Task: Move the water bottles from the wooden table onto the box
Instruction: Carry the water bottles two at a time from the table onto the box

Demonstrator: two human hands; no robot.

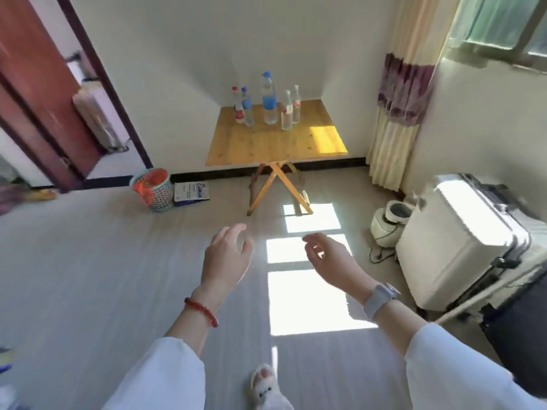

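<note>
In the head view, a wooden counter (275, 143) with crossed folding legs stands against the far white wall. Five water bottles stand upright near its back edge, all in one loose row. On the left is a bottle with red cap (237, 106), and just beside it a small bottle with blue cap (247, 109). The tall bottle with blue cap (269, 99) is in the middle. On the right stand two bottles with white caps (287, 112), one a little behind the other. A patch of sunlight lies on the right front corner of the counter.

Both hands hang in the air over the floor, well apart from the counter and from the bottles. The left hand (226, 255) has its fingers spread and a little curved, holding nothing; a red bead bracelet (201, 311) is on its wrist. The right hand (331, 260) is also empty, with loosely curved fingers, and a grey watch (380, 298) is on its wrist. The two hands are separated, with bright window light on the floor between them.

At the right side stands a white suitcase (461, 244), and near the door a mesh basket (154, 189) is on the floor.
</note>
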